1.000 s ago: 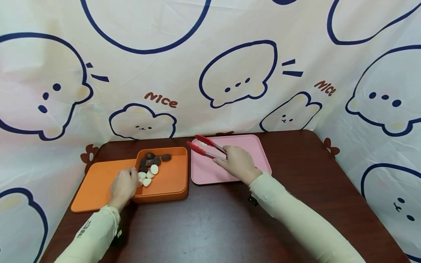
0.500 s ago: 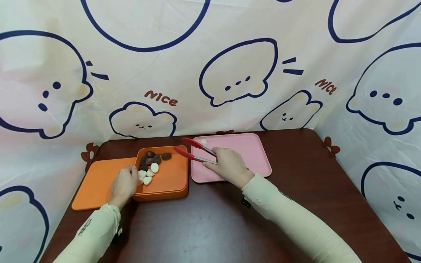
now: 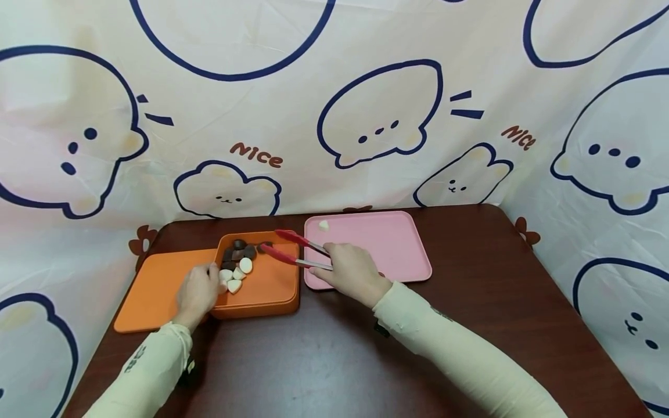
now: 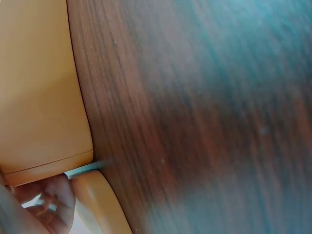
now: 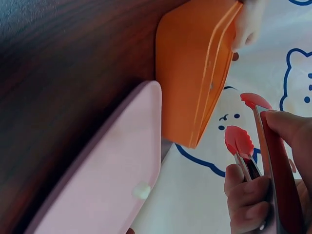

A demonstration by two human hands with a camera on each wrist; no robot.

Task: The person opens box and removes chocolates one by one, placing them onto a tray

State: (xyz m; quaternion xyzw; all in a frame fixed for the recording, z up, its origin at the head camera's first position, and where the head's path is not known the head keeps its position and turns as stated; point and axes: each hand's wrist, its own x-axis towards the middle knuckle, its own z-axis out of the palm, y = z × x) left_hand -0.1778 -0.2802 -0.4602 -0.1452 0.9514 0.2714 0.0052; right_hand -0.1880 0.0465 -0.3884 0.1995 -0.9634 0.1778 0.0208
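With its fingers over the left wall of an orange box, my left hand grips that wall. Dark brown chocolate-like pieces and whitish pieces lie in the box's left part. My right hand holds a pair of tongs with red tips and metal arms. The tips stand apart over the box's right side, nothing between them; a dark piece is partly behind them in the head view. In the right wrist view, thumb and fingers wrap the tongs' arms.
A pink tray stands right of the box, one white piece near its back left corner. The flat orange lid lies left of the box, partly behind the left hand. A printed curtain borders the dark wooden table.
My right hand has moved left with the tongs, from over the pink tray to over the box's right side. The white piece on the tray has come into full view. My left hand stays put.
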